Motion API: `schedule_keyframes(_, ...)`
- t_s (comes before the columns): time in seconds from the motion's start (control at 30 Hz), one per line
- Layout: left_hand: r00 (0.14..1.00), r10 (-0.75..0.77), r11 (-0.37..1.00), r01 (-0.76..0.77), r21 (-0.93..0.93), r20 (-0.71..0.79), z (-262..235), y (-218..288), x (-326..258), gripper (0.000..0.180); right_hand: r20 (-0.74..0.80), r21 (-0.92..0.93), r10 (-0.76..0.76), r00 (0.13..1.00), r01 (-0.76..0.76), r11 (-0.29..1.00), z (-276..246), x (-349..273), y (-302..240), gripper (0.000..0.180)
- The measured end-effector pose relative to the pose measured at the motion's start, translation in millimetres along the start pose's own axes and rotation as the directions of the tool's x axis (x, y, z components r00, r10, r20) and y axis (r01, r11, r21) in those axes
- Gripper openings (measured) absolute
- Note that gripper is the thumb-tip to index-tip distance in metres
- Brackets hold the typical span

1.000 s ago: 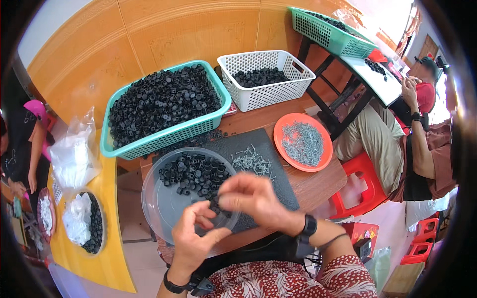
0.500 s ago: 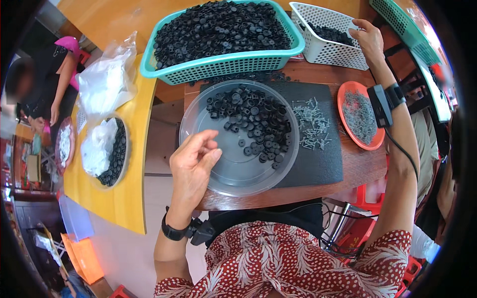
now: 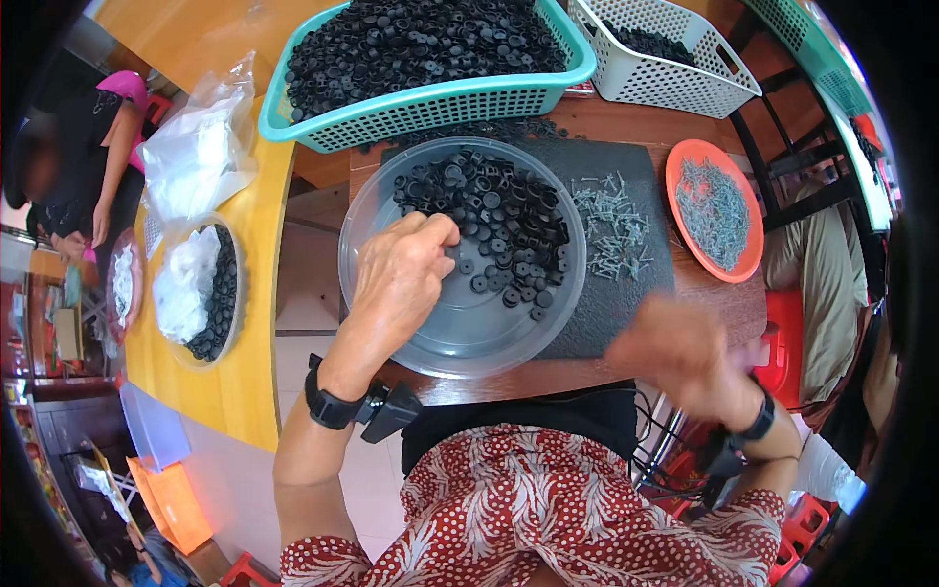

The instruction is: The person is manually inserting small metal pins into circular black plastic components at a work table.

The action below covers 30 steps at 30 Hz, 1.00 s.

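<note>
My left hand (image 3: 403, 272) is over the left side of a clear round plastic tub (image 3: 460, 342), its fingers curled together. Whatever they may hold is hidden. Small round black caps (image 3: 509, 210) lie heaped in the tub's far and right part. Smeared by motion, my right hand (image 3: 675, 352) is above the table's near edge, right of the tub, and its fingers cannot be made out. Beyond it, loose metal screws (image 3: 611, 230) lie on a black mat (image 3: 587, 318). An orange-red plate (image 3: 751, 259) to the right holds many more screws.
At the back stands a turquoise basket (image 3: 430, 110) full of black parts. A white basket (image 3: 675, 93) with black parts is beside it. On the yellow table (image 3: 259, 391) at left are a plastic bag (image 3: 201, 161) and a bowl of black pieces. Another person (image 3: 108, 147) sits far left.
My right hand has come back from the white basket to the table's near edge. My left hand has moved up and right over the tub, and its fingers have closed.
</note>
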<state>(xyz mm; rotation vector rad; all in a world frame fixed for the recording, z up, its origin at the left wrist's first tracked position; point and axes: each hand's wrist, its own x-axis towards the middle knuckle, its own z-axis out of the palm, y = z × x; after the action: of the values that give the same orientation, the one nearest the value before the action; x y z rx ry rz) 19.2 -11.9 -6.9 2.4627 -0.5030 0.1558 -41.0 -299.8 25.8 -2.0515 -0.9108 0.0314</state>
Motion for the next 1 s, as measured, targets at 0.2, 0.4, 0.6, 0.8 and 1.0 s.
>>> schedule_keyframes(0.2, 0.995, 0.037, 0.997, -0.03, -0.077, 0.087, 10.2, 3.9, -6.2, 0.023, 0.463, 0.287, 0.352, 0.814, -0.513, 0.809, 57.2, -95.6, -15.8, 0.023)
schedule_keyframes(0.4, 0.991, 0.1, 0.995, -0.1, 0.0, 0.09, 19.2, -1.1, -9.1, 0.021, 0.515, 0.241, 0.405, 0.755, -0.581, 0.777, 69.3, -120.7, -20.6, 0.026)
schedule_keyframes(0.6, 0.992, 0.036, 0.999, -0.037, 0.006, 0.121, 12.4, 0.6, -13.9, 0.022, 0.618, 0.105, 0.524, 0.586, -0.722, 0.683, 59.2, -135.4, -30.5, 0.025)
schedule_keyframes(0.8, 0.931, -0.227, 0.524, 0.363, -0.771, 0.284, -5.0, 9.9, -31.5, 0.014, 0.603, 0.316, 0.424, 0.676, -0.69, 0.651, 71.6, -134.6, -19.6, 0.028)
schedule_keyframes(1.0, 0.936, -0.194, 0.177, 0.329, -0.928, 0.294, -3.0, 21.7, -46.1, 0.017, 0.402, 0.336, 0.387, 0.83, -0.527, 0.78, 47.0, -79.3, -27.8, 0.019)
